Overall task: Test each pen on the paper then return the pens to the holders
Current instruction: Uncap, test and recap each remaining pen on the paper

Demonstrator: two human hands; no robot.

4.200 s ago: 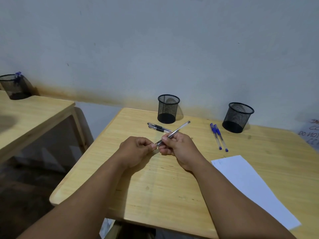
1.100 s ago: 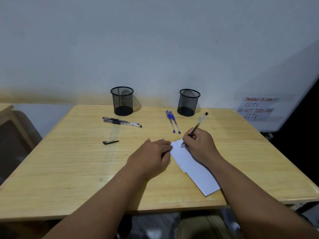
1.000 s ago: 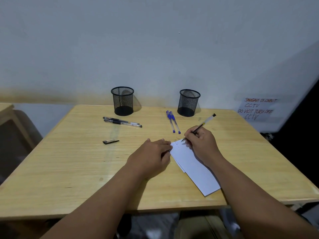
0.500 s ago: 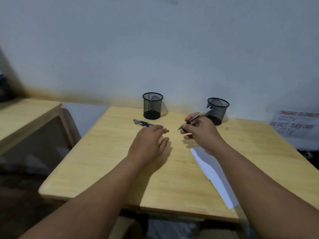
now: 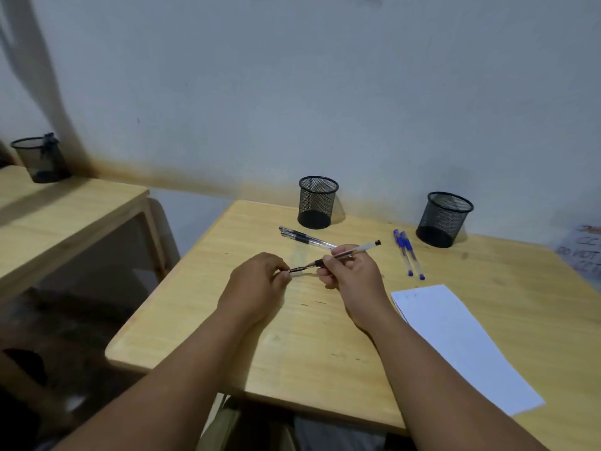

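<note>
My right hand (image 5: 353,275) grips a clear black-ink pen (image 5: 356,249) above the table's middle, its tip pointing left. My left hand (image 5: 257,284) pinches the pen's cap (image 5: 297,270) right at that tip. Two more black pens (image 5: 305,237) lie side by side in front of the left mesh holder (image 5: 317,202). Two blue pens (image 5: 408,253) lie left of the right mesh holder (image 5: 444,218). White paper (image 5: 461,343) lies at the right under my right forearm's side.
The wooden table (image 5: 302,362) stands against a pale wall. A second table (image 5: 65,213) at the left carries another mesh holder (image 5: 40,159). A handwritten notice (image 5: 582,252) leans at the far right.
My right hand lifted the pen off the paper and brought it left. My left hand left the paper, picked up the cap from the table and met the pen's tip.
</note>
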